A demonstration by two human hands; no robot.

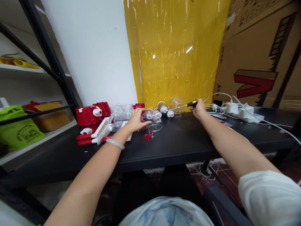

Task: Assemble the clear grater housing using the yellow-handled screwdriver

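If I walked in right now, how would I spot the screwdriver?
Find the yellow plastic sheet behind the black table, then the person's right hand in front of it. That hand holds the screwdriver, its thin shaft pointing left. Its black-and-yellow handle sets it apart from the clear plastic parts near its tip.

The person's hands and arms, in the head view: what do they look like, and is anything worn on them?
Both the left hand and right hand are gloveless. A smooth, whitish bangle circles the left wrist. A loose white sleeve covers the right upper arm; no left sleeve shows.
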